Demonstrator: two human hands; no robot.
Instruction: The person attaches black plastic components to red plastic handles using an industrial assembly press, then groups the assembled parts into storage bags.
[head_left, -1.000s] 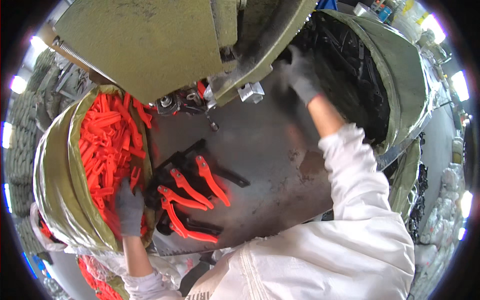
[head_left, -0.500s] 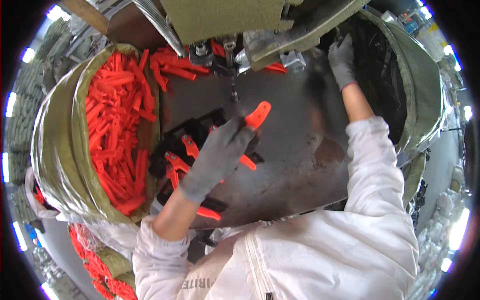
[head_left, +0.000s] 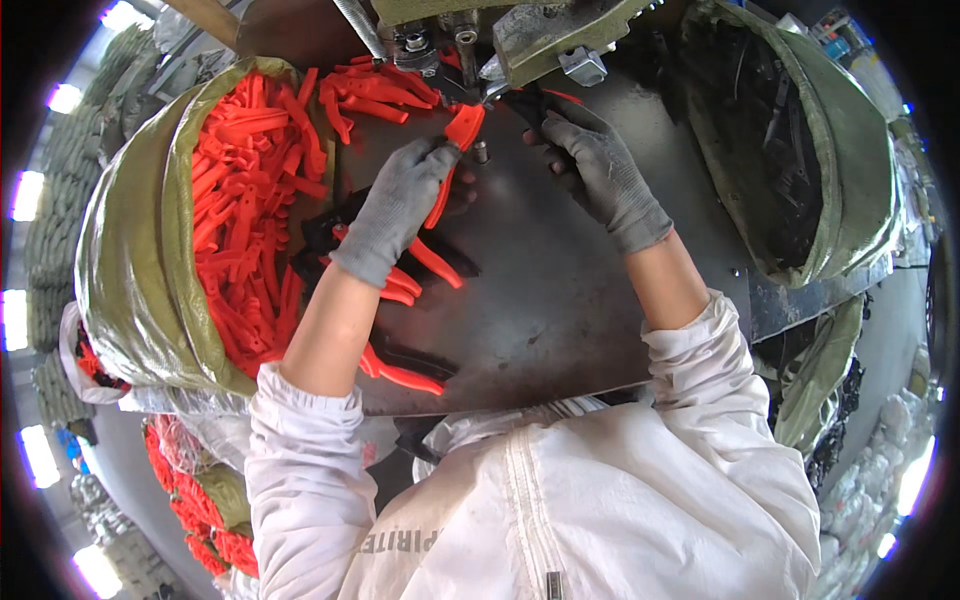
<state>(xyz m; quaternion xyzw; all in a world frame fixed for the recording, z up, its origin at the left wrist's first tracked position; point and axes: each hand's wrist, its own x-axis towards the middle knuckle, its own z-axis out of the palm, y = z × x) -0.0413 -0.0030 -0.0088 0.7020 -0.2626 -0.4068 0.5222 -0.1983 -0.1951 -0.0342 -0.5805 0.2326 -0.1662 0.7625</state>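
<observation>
Now that both hands have come up to the machine, the left hand (head_left: 395, 205) pinches an orange handle (head_left: 455, 150) and the right hand (head_left: 600, 170) grips a black part (head_left: 525, 103) just past its fingertips, so the two pieces nearly meet.

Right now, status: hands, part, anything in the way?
Left hand shut on orange handle, tip up at the press head. Right hand on a black part beside it. Loose orange pieces on the steel table under the left wrist.
</observation>
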